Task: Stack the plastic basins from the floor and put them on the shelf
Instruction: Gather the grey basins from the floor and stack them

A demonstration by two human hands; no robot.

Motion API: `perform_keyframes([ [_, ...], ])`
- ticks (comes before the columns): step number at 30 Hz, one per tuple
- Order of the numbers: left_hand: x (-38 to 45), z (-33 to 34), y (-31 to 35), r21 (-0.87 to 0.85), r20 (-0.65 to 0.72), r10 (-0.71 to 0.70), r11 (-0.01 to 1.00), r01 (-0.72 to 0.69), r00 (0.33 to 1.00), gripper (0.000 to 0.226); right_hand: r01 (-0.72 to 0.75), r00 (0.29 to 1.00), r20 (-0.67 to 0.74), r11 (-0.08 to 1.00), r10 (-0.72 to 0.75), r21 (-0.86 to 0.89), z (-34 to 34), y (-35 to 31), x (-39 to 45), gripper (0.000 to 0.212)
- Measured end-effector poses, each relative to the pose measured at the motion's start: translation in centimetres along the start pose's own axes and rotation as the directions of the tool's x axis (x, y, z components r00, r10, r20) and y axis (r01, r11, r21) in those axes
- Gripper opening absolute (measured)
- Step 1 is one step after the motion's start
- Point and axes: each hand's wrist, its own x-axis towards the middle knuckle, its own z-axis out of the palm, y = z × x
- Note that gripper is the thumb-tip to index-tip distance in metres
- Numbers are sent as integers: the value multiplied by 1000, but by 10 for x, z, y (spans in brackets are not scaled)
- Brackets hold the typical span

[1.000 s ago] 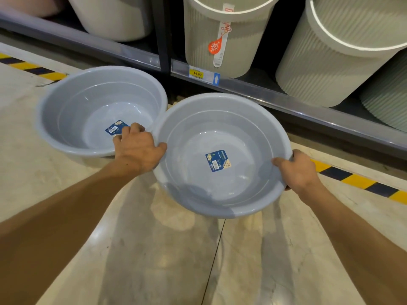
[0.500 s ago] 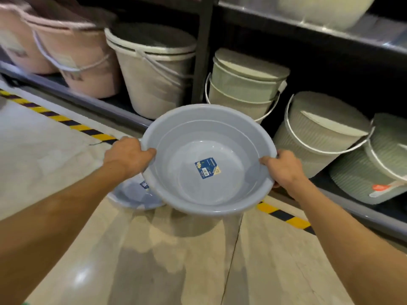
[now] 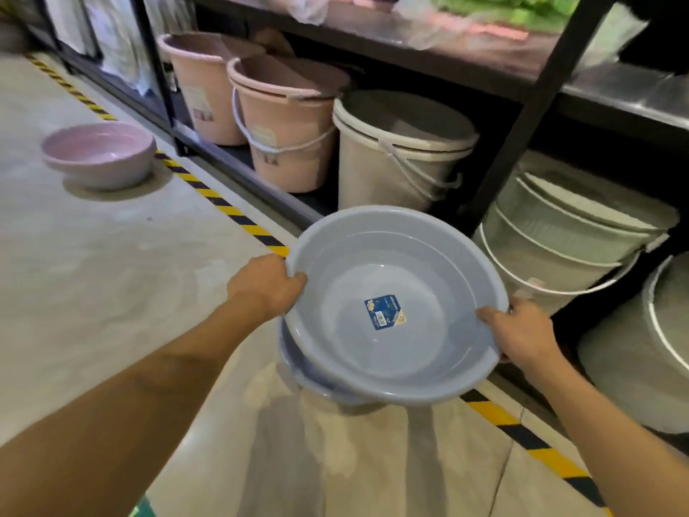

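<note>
Hands on opposite sides of one rim: left hand (image 3: 266,283) clamped on the near-left edge of the top grey basin (image 3: 395,278), right hand (image 3: 522,330) clamped on the far-right edge. Thumbs over the lip, pointing inward; remaining fingers (image 3: 516,297) curled under and mostly hidden, so cannot tell how far beneath they reach. Looks like a grip chosen for balance, with a wide, shallow bowl kept level between two holds.

Below the left fingers, second grey basin (image 3: 294,361), nested under the top one and showing only as a crescent at the lower left. Sits a little off-centre, not fully seated. Cannot tell whether the hidden fingers also catch its rim or whether it hangs by friction alone; probably worth squaring up before any lift higher.

Between the two thumbs, blue label (image 3: 384,312) on the bowl's floor, facing up.

Well beyond the left knuckles, pink basin (image 3: 98,153) alone on the floor (image 3: 93,255), apart from the striped tape (image 3: 223,207), likely next for the pile.

Just past the fingertips of both hands, shelf (image 3: 238,169), its low level crowded with pink buckets (image 3: 283,125) and white lidded buckets (image 3: 391,154). No open gap visible there, so placing probably calls for another level.
</note>
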Motion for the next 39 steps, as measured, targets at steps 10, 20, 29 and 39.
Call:
perform_keyframes([
  [10, 50, 91, -60, 157, 75, -92, 984, 79, 993, 42, 31, 986, 167, 996, -17, -86, 113, 45, 82, 16],
  [20, 82, 156, -104, 163, 63, -59, 985, 48, 996, 44, 59, 990, 136, 973, -29, -224, 171, 82, 105, 23],
  [29, 86, 177, -112, 136, 62, -85, 988, 76, 994, 37, 83, 997, 28, 934, -78, -347, 186, 88, 95, 24],
  [39, 87, 178, -111, 147, 86, -101, 985, 87, 991, 41, -3, 996, 74, 883, 42, -469, 185, 94, 97, 34],
])
